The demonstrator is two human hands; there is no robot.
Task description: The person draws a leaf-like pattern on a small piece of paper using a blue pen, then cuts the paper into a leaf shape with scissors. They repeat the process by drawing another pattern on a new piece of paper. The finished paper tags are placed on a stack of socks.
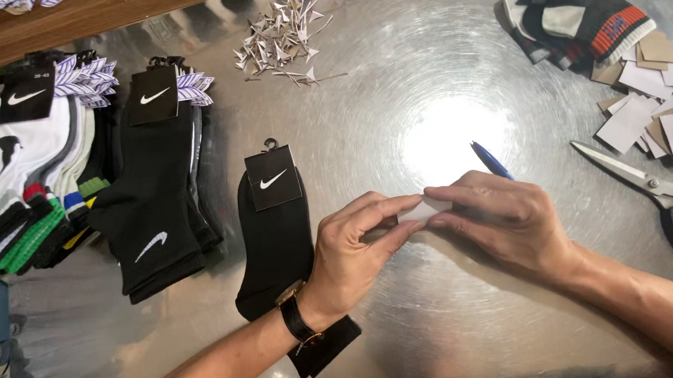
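1. Left hand (356,250) and right hand (502,222) each pinch one end of a small white card (425,208), fingers closed on it, just above the worktop (439,89) near centre.
2. Right hand also carries a blue pen (492,161), tip pointing toward 11 o'clock (grip looks shared, so either item could slip).
3. Black sock (277,239) lies under the left wrist at 9 o'clock; a wrist movement could drag it.
4. Scissors (648,185) rest at 3 o'clock, blades toward the right forearm: likely snag risk.
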